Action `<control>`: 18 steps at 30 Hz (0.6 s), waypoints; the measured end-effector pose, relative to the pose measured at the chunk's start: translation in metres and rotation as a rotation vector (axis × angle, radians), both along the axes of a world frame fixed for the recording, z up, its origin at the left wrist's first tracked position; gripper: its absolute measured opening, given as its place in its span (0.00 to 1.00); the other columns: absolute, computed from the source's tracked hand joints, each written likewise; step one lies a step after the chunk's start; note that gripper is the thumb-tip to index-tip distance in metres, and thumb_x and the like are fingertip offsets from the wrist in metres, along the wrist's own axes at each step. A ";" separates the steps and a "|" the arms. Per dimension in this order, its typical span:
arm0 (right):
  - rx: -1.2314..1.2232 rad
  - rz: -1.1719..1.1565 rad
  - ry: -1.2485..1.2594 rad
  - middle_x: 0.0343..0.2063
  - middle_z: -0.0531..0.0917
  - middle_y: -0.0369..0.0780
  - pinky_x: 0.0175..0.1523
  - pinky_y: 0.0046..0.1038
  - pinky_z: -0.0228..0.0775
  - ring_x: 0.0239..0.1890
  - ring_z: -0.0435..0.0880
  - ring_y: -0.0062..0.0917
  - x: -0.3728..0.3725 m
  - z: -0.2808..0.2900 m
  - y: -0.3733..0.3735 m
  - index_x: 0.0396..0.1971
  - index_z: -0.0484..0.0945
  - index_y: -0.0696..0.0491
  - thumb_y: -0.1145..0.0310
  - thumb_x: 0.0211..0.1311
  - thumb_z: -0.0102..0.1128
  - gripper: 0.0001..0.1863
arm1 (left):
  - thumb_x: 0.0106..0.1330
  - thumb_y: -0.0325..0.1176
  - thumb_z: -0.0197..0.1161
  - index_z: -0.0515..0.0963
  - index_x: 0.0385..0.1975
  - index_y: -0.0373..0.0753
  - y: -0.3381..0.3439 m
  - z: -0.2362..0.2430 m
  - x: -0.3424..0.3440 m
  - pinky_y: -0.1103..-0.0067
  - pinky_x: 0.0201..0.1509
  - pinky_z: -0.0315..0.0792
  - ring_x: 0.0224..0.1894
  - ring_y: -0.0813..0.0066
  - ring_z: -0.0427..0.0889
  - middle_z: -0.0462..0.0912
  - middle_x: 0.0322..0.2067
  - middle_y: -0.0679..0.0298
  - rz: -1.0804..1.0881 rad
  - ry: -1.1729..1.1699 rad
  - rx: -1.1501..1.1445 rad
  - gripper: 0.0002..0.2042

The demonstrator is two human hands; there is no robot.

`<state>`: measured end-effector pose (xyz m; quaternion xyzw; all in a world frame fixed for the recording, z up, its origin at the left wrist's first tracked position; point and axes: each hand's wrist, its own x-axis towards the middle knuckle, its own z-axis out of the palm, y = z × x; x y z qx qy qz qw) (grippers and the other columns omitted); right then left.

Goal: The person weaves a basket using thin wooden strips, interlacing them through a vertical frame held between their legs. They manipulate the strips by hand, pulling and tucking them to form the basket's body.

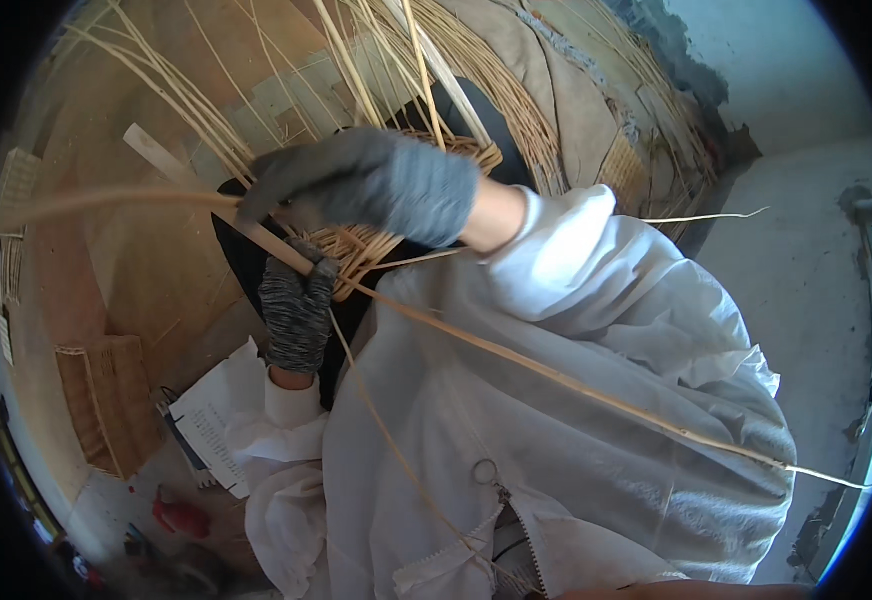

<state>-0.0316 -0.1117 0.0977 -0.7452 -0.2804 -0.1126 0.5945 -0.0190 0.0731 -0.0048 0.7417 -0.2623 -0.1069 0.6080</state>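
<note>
A partly woven wicker piece [351,245] rests on a dark surface over my lap, with long upright rods standing out from its far side. My left hand [298,312], in a grey knit glove, is closed on its near left edge, thumb by a rod. Across the weave reaches my right hand [361,185], also gloved and smeared by motion. Its fingers close around a peeled wicker rod [274,243], which bends out blurred to the left. From the weave a long rod [516,350] runs to the lower right over my white coverall. Part of the weave is hidden under my right hand.
A bundle of long wicker rods [521,110] lies at the far right beside brown cloth [581,95]. On the floor at left are a brown woven box-like piece [111,405], a paper sheet [218,420] and a red object [181,515]. A pale wall [806,260] stands at right.
</note>
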 end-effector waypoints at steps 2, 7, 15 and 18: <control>0.201 -0.029 0.323 0.42 0.78 0.48 0.41 0.28 0.76 0.38 0.80 0.39 -0.012 -0.036 -0.031 0.45 0.75 0.60 0.75 0.53 0.58 0.17 | 0.56 0.21 0.59 0.70 0.34 0.33 -0.008 0.005 -0.002 0.77 0.39 0.72 0.31 0.72 0.74 0.74 0.30 0.62 -0.001 0.055 -0.055 0.08; -0.298 -0.336 0.321 0.39 0.78 0.48 0.44 0.25 0.73 0.37 0.79 0.35 -0.014 -0.018 -0.017 0.42 0.76 0.63 0.72 0.53 0.59 0.16 | 0.57 0.21 0.59 0.69 0.33 0.33 -0.013 0.009 -0.002 0.80 0.38 0.72 0.31 0.74 0.73 0.73 0.29 0.62 -0.003 0.067 -0.059 0.07; -0.329 -0.742 -0.032 0.41 0.77 0.47 0.49 0.34 0.70 0.42 0.77 0.36 -0.070 -0.014 -0.041 0.48 0.73 0.57 0.63 0.54 0.59 0.22 | 0.54 0.16 0.60 0.69 0.31 0.36 -0.012 0.003 0.003 0.87 0.37 0.71 0.31 0.82 0.72 0.72 0.29 0.65 0.026 0.277 -0.137 0.09; -0.828 -0.706 -0.225 0.47 0.75 0.46 0.59 0.38 0.61 0.49 0.74 0.36 -0.069 -0.010 -0.037 0.48 0.73 0.54 0.56 0.51 0.59 0.25 | 0.53 0.16 0.62 0.69 0.30 0.36 -0.016 0.005 0.007 0.88 0.37 0.70 0.31 0.83 0.72 0.71 0.28 0.67 0.017 0.391 -0.222 0.11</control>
